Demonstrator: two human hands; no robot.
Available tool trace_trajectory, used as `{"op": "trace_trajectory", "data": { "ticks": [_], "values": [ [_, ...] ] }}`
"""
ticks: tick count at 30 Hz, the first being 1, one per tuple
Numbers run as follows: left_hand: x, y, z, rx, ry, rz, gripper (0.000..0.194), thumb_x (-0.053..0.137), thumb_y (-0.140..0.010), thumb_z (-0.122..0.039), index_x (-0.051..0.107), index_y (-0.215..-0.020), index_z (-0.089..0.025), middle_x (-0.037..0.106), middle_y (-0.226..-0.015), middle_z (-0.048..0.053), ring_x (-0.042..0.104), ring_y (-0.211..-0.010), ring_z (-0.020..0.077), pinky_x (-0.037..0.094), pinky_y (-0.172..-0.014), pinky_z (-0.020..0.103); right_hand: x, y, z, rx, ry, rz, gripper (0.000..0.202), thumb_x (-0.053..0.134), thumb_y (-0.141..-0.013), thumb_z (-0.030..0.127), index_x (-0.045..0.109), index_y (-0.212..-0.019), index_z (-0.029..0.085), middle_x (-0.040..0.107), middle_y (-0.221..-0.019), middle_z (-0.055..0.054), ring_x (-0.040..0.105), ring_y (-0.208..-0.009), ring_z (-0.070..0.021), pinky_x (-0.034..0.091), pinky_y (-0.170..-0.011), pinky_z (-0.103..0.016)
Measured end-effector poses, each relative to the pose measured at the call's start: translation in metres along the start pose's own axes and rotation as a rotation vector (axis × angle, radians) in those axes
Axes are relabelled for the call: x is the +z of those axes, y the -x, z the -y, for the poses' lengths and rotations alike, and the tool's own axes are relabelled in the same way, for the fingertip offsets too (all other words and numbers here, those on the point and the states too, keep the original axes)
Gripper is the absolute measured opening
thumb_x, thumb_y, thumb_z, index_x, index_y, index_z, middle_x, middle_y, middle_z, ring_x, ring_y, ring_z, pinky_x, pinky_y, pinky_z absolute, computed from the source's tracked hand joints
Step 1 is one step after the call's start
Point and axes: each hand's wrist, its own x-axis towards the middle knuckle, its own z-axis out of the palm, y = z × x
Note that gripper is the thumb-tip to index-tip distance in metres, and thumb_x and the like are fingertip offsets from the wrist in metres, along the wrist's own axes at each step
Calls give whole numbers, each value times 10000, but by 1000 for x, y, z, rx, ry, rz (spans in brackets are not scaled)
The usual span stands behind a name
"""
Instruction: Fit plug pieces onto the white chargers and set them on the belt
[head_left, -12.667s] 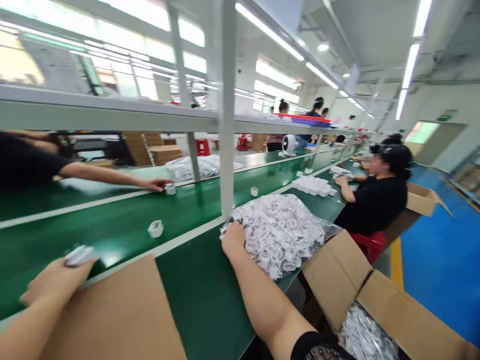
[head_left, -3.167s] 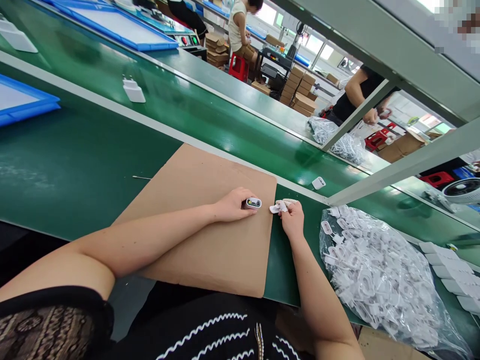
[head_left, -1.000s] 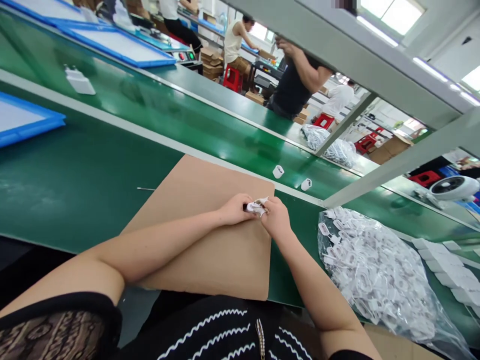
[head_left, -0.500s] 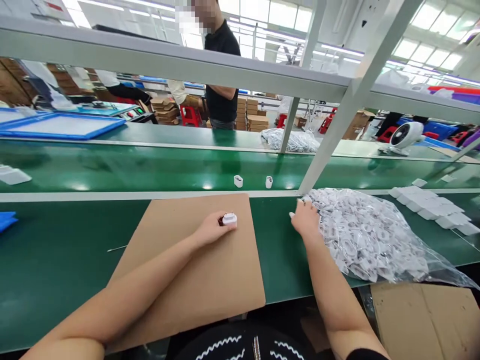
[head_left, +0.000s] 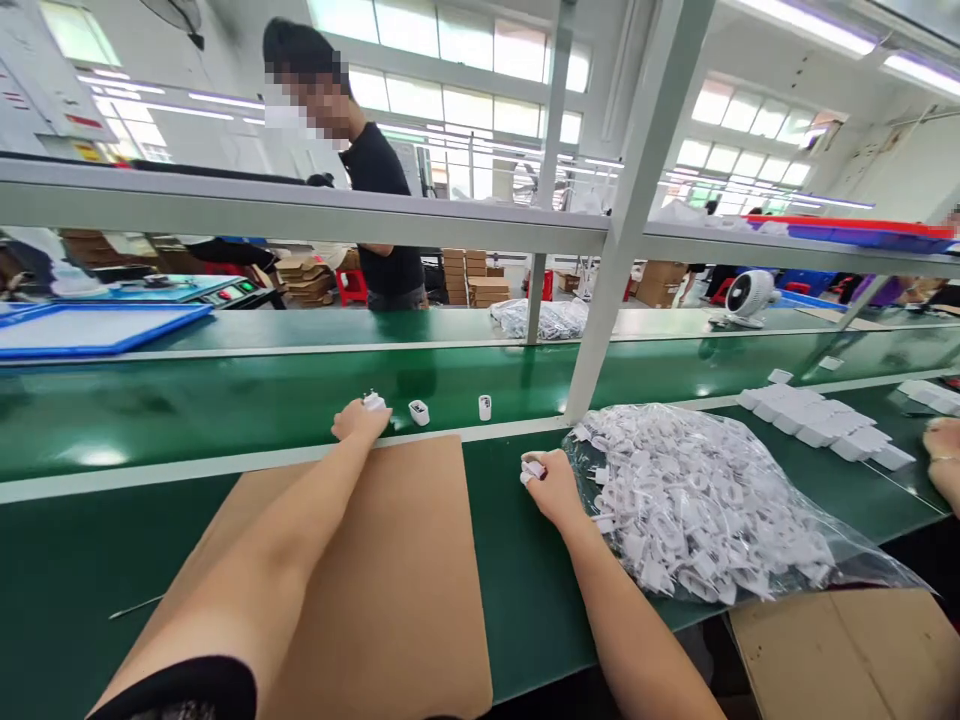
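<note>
Over the green belt (head_left: pixel 225 410), my left hand (head_left: pixel 354 420) is closed round a white plug charger (head_left: pixel 373 401), its pins pointing up. Just right of it, two white charger housings (head_left: pixel 419 412) lie on the belt, apart from each other. My right hand (head_left: pixel 556 485) pinches a small white plastic part (head_left: pixel 532 468) above the green table, at the left side of a clear plastic bag (head_left: pixel 697 500) full of similar white parts. Beneath my left forearm lies a flat cardboard sheet (head_left: pixel 405 580).
A slanted metal post (head_left: pixel 611 250) rises behind the bag. Rows of white boxy pieces (head_left: pixel 814 415) sit at the right, near another person's hand (head_left: pixel 943 450). A thin rod (head_left: pixel 136 606) lies left of the cardboard. A person in black (head_left: pixel 382 180) stands beyond the belt.
My left hand has carried the charger from above the cardboard forward to the belt. My right hand has drawn back from the bag with a white part. The view has tilted up and turned.
</note>
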Motion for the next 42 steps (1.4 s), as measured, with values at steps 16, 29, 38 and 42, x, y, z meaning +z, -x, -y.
{"op": "trace_trajectory", "data": {
  "ticks": [16, 29, 38, 42],
  "values": [
    [-10, 43, -20, 540, -90, 229, 384, 725, -864, -397, 637, -1152, -159, 589, -1272, 170, 535, -1251, 341, 419, -1053, 402, 11, -2, 14, 244, -651, 104, 529, 876, -556, 500, 766, -947, 161, 757, -1000, -122, 727, -844, -255, 585, -707, -351],
    [-38, 224, 32, 862, 165, 544, 432, 815, -806, -563, 668, -1015, -215, 632, -947, 26, 621, -827, 200, 456, -702, 307, 14, 15, 50, 408, -990, 374, 544, 965, -555, 495, 815, -1000, 220, 782, -1020, -65, 689, -889, -219, 536, -738, -314],
    [-31, 210, 37, 740, 466, 755, 304, 785, -789, -449, 658, -816, -174, 539, -788, -2, 512, -648, 136, 414, -606, 282, 26, 30, 70, -76, -568, 297, 275, 782, -825, 411, 792, -1046, 249, 760, -1016, -48, 685, -913, -219, 558, -881, -391],
    [-32, 209, 36, 746, 510, 786, 301, 787, -790, -451, 671, -795, -173, 533, -783, -3, 516, -682, 136, 411, -635, 269, 25, 38, 80, -469, -202, 279, 256, 615, -938, 245, 762, -1147, 265, 742, -1039, -65, 658, -961, -233, 557, -877, -391]
  ]
}}
